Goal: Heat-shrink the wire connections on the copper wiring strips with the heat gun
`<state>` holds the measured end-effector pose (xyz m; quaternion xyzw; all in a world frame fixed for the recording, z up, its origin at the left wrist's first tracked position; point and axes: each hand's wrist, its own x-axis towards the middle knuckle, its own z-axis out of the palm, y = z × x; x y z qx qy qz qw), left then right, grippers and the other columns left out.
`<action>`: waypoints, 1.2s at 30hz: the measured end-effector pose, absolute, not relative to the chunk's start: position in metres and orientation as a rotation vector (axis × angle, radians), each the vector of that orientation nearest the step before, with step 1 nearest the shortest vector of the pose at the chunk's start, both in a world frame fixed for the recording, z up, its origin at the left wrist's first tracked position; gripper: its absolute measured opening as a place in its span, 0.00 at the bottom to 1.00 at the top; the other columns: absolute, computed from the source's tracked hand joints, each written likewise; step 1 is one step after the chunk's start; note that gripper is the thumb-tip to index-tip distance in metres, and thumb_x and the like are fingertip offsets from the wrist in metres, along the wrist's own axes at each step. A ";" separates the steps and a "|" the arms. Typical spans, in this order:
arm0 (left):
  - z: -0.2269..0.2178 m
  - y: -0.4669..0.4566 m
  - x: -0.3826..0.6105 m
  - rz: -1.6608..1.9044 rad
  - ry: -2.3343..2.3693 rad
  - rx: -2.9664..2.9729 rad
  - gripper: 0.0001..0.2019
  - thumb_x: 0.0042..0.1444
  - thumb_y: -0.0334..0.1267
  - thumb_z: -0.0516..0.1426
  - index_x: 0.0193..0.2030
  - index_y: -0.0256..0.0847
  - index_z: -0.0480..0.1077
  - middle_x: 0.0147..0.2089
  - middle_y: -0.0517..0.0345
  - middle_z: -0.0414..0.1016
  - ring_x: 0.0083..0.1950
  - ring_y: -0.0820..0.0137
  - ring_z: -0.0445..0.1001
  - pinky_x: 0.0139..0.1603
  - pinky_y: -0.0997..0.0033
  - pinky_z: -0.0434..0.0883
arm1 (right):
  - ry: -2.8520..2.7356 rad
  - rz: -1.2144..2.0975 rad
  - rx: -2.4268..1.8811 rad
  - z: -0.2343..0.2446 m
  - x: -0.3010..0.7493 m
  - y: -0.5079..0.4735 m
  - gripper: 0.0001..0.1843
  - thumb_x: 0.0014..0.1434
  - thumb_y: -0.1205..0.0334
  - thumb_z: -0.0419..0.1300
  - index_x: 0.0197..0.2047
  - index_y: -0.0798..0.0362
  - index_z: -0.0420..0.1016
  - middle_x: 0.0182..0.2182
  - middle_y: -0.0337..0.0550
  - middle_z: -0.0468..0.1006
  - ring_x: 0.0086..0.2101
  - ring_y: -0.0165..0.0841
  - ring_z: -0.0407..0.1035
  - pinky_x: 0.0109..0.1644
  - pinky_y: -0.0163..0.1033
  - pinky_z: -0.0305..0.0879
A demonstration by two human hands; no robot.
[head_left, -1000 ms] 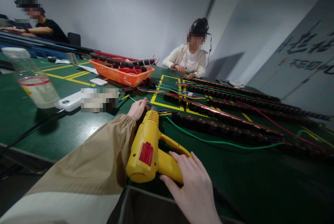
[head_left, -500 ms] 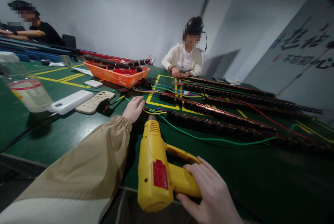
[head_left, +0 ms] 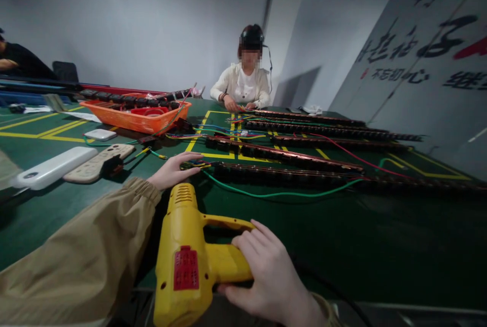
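Note:
My right hand (head_left: 268, 268) is wrapped round the handle of a yellow heat gun (head_left: 182, 246), whose nozzle end points away from me, just below my left hand. My left hand (head_left: 175, 169) has its thumb and fingers around the ends of several thin coloured wires (head_left: 205, 165). Those wires come out of the near end of a long dark strip (head_left: 274, 173) lying on the green table. A loose green wire (head_left: 266, 195) curves along the near side of this strip.
More long strips (head_left: 289, 154) lie behind, with a red wire (head_left: 342, 148) across them. An orange basket (head_left: 133, 120) of dark parts stands back left. A white power bank (head_left: 55, 167) and a beige phone (head_left: 99, 163) lie left. Across the table sits a person (head_left: 243, 83).
The view has swung right, so the table's things appear further left. My left hand has come across to the wire ends and closed around them. The heat gun stays in my right hand.

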<state>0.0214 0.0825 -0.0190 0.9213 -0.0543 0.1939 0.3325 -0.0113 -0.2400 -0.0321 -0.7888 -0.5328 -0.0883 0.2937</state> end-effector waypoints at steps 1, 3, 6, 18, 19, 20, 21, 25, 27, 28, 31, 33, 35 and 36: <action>-0.017 0.084 0.026 0.449 -0.146 2.415 0.30 0.51 0.60 0.55 0.55 0.42 0.69 0.58 0.51 0.68 0.60 0.62 0.65 0.66 0.60 0.60 | -1.410 -0.251 -2.088 -0.034 -0.011 -0.240 0.23 0.44 0.49 0.67 0.38 0.54 0.68 0.32 0.37 0.71 0.36 0.32 0.65 0.61 0.45 0.53; -0.013 0.088 0.039 0.332 -0.178 2.476 0.32 0.48 0.61 0.57 0.54 0.43 0.70 0.56 0.52 0.70 0.58 0.61 0.67 0.64 0.60 0.62 | -1.389 -0.270 -2.066 -0.038 -0.012 -0.240 0.23 0.44 0.46 0.66 0.37 0.53 0.68 0.32 0.37 0.70 0.35 0.32 0.65 0.61 0.44 0.53; -0.009 0.095 0.062 0.242 -0.214 2.608 0.32 0.45 0.63 0.57 0.50 0.42 0.73 0.50 0.52 0.73 0.52 0.61 0.71 0.57 0.63 0.67 | -1.356 -0.294 -2.033 -0.045 -0.011 -0.239 0.23 0.50 0.40 0.59 0.35 0.52 0.67 0.31 0.36 0.70 0.34 0.31 0.65 0.62 0.43 0.52; 0.007 0.113 0.135 0.408 -0.034 2.605 0.35 0.47 0.69 0.49 0.45 0.42 0.75 0.50 0.53 0.74 0.51 0.62 0.71 0.56 0.67 0.67 | -1.371 -0.842 -1.980 -0.058 -0.004 -0.224 0.25 0.69 0.59 0.32 0.28 0.53 0.63 0.21 0.37 0.62 0.24 0.30 0.56 0.54 0.40 0.58; 0.010 0.112 0.142 0.420 0.009 2.575 0.36 0.47 0.69 0.48 0.45 0.41 0.75 0.49 0.52 0.74 0.50 0.62 0.71 0.55 0.67 0.68 | -1.361 -0.869 -1.989 -0.059 -0.003 -0.223 0.24 0.69 0.61 0.33 0.27 0.52 0.63 0.20 0.37 0.61 0.23 0.30 0.56 0.54 0.40 0.59; 0.013 0.111 0.149 0.448 0.020 2.579 0.36 0.47 0.70 0.48 0.46 0.40 0.74 0.48 0.51 0.75 0.49 0.62 0.71 0.55 0.66 0.68 | -1.353 -0.896 -1.989 -0.060 -0.003 -0.222 0.24 0.69 0.62 0.33 0.27 0.53 0.63 0.20 0.37 0.61 0.23 0.30 0.55 0.53 0.40 0.60; 0.015 0.109 0.156 0.485 0.005 2.608 0.37 0.47 0.70 0.47 0.46 0.39 0.74 0.48 0.50 0.74 0.49 0.61 0.71 0.55 0.65 0.68 | -1.347 -0.923 -1.987 -0.061 -0.003 -0.222 0.24 0.69 0.61 0.33 0.27 0.53 0.62 0.20 0.37 0.61 0.23 0.30 0.55 0.53 0.40 0.61; 0.010 0.094 0.187 0.453 -0.201 2.815 0.39 0.47 0.68 0.46 0.51 0.36 0.72 0.50 0.44 0.72 0.50 0.59 0.71 0.55 0.62 0.67 | -1.330 -1.015 -1.984 -0.065 -0.003 -0.219 0.21 0.67 0.64 0.36 0.27 0.53 0.62 0.19 0.36 0.59 0.21 0.30 0.53 0.53 0.41 0.62; 0.003 0.083 0.200 0.338 -0.243 2.894 0.38 0.49 0.67 0.45 0.53 0.37 0.70 0.51 0.43 0.71 0.49 0.58 0.71 0.53 0.60 0.68 | -1.308 -1.039 -1.983 -0.068 -0.003 -0.218 0.20 0.66 0.65 0.37 0.27 0.52 0.62 0.19 0.37 0.59 0.21 0.30 0.53 0.53 0.42 0.62; 0.000 0.077 0.206 0.277 -0.248 2.931 0.37 0.50 0.66 0.45 0.53 0.37 0.70 0.51 0.43 0.72 0.49 0.57 0.72 0.52 0.60 0.68 | -1.301 -1.042 -1.983 -0.068 -0.003 -0.217 0.19 0.66 0.65 0.37 0.27 0.52 0.62 0.19 0.37 0.59 0.21 0.30 0.53 0.53 0.43 0.62; -0.007 0.060 0.214 0.192 -0.226 3.067 0.34 0.51 0.64 0.47 0.53 0.38 0.69 0.50 0.41 0.72 0.49 0.55 0.71 0.52 0.59 0.67 | -1.267 -1.070 -1.970 -0.069 -0.004 -0.214 0.19 0.65 0.65 0.38 0.27 0.52 0.62 0.18 0.37 0.59 0.21 0.30 0.54 0.53 0.42 0.63; -0.008 0.052 0.213 0.242 -0.200 3.172 0.32 0.52 0.61 0.49 0.53 0.37 0.68 0.51 0.40 0.70 0.52 0.54 0.69 0.54 0.57 0.65 | -1.231 -1.097 -1.950 -0.068 -0.005 -0.212 0.18 0.65 0.65 0.38 0.27 0.53 0.62 0.18 0.37 0.59 0.21 0.29 0.54 0.52 0.41 0.64; -0.008 0.048 0.208 0.305 -0.194 3.258 0.30 0.52 0.58 0.51 0.54 0.37 0.68 0.51 0.40 0.69 0.53 0.53 0.67 0.56 0.55 0.63 | -1.202 -1.125 -1.926 -0.070 -0.005 -0.211 0.19 0.65 0.65 0.38 0.26 0.53 0.61 0.18 0.36 0.59 0.20 0.29 0.54 0.51 0.42 0.65; -0.007 0.047 0.205 0.328 -0.208 3.285 0.29 0.52 0.57 0.52 0.53 0.37 0.68 0.50 0.40 0.69 0.53 0.52 0.67 0.56 0.55 0.62 | -1.204 -1.128 -1.922 -0.073 -0.005 -0.210 0.19 0.66 0.64 0.38 0.26 0.53 0.61 0.18 0.36 0.59 0.20 0.29 0.54 0.50 0.42 0.66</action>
